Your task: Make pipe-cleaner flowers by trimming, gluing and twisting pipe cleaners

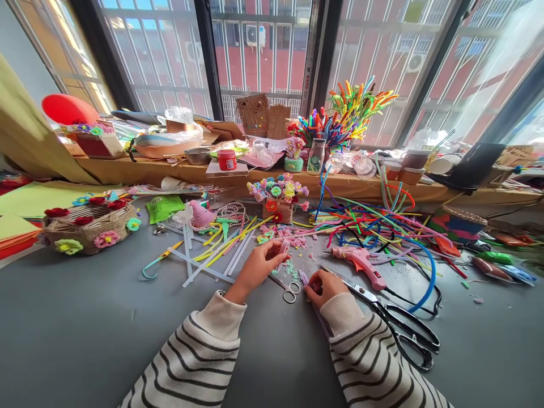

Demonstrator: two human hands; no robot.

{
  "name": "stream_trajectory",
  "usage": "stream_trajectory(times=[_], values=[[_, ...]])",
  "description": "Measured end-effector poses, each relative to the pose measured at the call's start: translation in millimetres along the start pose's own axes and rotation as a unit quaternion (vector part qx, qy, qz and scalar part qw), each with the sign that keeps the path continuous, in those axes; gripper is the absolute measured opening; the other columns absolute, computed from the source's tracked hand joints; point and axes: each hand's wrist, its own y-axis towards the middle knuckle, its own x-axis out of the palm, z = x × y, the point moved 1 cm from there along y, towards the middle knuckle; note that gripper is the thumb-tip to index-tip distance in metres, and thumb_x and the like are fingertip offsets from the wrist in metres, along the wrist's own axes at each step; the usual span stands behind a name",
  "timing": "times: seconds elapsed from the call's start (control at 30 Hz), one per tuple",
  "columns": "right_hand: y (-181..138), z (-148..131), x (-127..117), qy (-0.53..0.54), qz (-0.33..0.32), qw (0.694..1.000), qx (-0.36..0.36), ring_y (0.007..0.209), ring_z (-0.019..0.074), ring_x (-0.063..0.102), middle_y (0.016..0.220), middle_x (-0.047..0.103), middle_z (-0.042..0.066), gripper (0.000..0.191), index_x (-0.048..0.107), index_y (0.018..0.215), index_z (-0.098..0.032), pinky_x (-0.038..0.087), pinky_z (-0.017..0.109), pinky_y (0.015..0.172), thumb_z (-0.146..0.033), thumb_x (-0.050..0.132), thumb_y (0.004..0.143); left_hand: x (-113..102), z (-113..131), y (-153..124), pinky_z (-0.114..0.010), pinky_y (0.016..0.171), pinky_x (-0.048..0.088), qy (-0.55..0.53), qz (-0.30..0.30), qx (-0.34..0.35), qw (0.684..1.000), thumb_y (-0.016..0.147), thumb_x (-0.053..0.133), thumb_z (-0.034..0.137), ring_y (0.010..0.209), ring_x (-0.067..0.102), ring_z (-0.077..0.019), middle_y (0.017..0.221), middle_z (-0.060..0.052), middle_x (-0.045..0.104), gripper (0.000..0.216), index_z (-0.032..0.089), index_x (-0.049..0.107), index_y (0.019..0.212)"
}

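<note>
My left hand (256, 267) is closed, pinching a small pale pink looped strip (284, 249) between thumb and fingers; it may be a bent pipe cleaner, but the detail is too fine to tell. Lower and to the right, my right hand (326, 288) has its fingers closed on a lilac pipe cleaner (303, 277), whose tail runs back below the wrist. Small scissors (290, 291) lie on the table between both hands. Beside my right hand are large black-handled scissors (414, 334) and a pink glue gun (361, 263). Green and pink fluffy scraps (292, 270) lie just beyond the hands.
A heap of coloured pipe cleaners (365, 221) spreads at the right. Glue sticks (206, 263) and a crochet hook (159, 262) lie left. A flower-trimmed basket (87, 229) stands far left. Behind the table, a crowded ledge (178, 168) holds jars and crafts.
</note>
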Motion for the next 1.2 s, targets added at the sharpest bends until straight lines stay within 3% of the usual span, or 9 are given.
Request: stream_trajectory(times=[0.17, 0.33, 0.5, 0.67, 0.8, 1.0, 1.2], values=[[2.8, -0.7, -0.6, -0.017, 0.003, 1.000, 0.016, 0.052, 0.0136, 0.049, 0.053, 0.053, 0.000, 0.011, 0.050, 0.059, -0.018, 0.031, 0.022, 0.047, -0.028, 0.052, 0.060, 0.1, -2.8, 1.3, -0.029, 0.069, 0.042, 0.046, 0.006, -0.003, 0.999, 0.062, 0.055, 0.033, 0.076, 0.055, -0.0165, 0.084, -0.006, 0.058, 0.036, 0.015, 0.048, 0.092], [11.5, -3.3, -1.3, 0.151, 0.041, 0.988, 0.013, 0.043, 0.0097, 0.045, 0.050, 0.052, -0.001, 0.014, 0.046, 0.056, -0.018, 0.033, 0.022, 0.046, -0.029, 0.049, 0.062, 1.6, -3.0, 1.2, -0.027, 0.070, 0.042, 0.039, -0.001, 0.001, 0.999, 0.060, 0.057, 0.033, 0.077, 0.054, -0.0154, 0.083, -0.004, 0.057, 0.036, 0.016, 0.047, 0.091], [19.6, -11.3, 8.7, 0.427, -0.007, 0.904, -0.038, 0.042, 0.0084, 0.044, 0.050, 0.051, -0.002, 0.028, 0.043, 0.059, -0.017, 0.032, 0.020, 0.041, -0.044, 0.052, 0.059, 3.3, 0.9, 0.1, -0.027, 0.069, 0.042, 0.002, 0.003, 0.002, 1.000, 0.058, 0.059, 0.031, 0.075, 0.054, -0.0143, 0.080, -0.003, 0.057, 0.037, 0.016, 0.048, 0.089], [18.9, -19.1, 10.4, 0.511, -0.010, 0.859, -0.044, 0.041, 0.0060, 0.042, 0.051, 0.049, -0.004, 0.033, 0.044, 0.059, -0.017, 0.030, 0.018, 0.039, -0.046, 0.059, 0.053, 4.3, 5.0, -1.2, -0.026, 0.069, 0.042, -0.029, 0.012, -0.007, 0.999, 0.057, 0.061, 0.029, 0.075, 0.053, -0.0141, 0.079, -0.004, 0.057, 0.036, 0.014, 0.049, 0.088], [17.9, -20.5, 11.1, 0.508, -0.007, 0.860, -0.047, 0.041, 0.0055, 0.041, 0.051, 0.049, -0.004, 0.032, 0.044, 0.060, -0.016, 0.030, 0.018, 0.039, -0.044, 0.058, 0.055, 6.0, 3.2, -0.6, -0.025, 0.065, 0.041, -0.039, -0.017, -0.006, 0.999, 0.055, 0.062, 0.028, 0.073, 0.053, -0.0138, 0.079, -0.003, 0.057, 0.035, 0.014, 0.050, 0.085], [17.7, -23.0, 14.8, 0.456, 0.016, 0.887, -0.067, 0.040, 0.0050, 0.038, 0.051, 0.048, -0.003, 0.028, 0.044, 0.061, -0.016, 0.029, 0.018, 0.037, -0.042, 0.054, 0.058, 7.0, 2.5, -1.0, -0.025, 0.066, 0.041, -0.045, -0.034, -0.020, 0.998, 0.054, 0.062, 0.026, 0.076, 0.053, -0.0146, 0.083, -0.004, 0.057, 0.041, 0.014, 0.049, 0.090], [17.0, -23.8, 11.1, 0.426, 0.045, 0.901, -0.064, 0.039, 0.0035, 0.032, 0.052, 0.046, -0.004, 0.024, 0.046, 0.061, -0.016, 0.026, 0.017, 0.035, -0.038, 0.055, 0.059, 6.1, 2.8, -1.3, -0.022, 0.056, 0.040, -0.054, -0.043, -0.028, 0.997, 0.056, 0.061, 0.025, 0.069, 0.052, -0.0125, 0.081, -0.004, 0.055, 0.039, 0.013, 0.048, 0.091]])
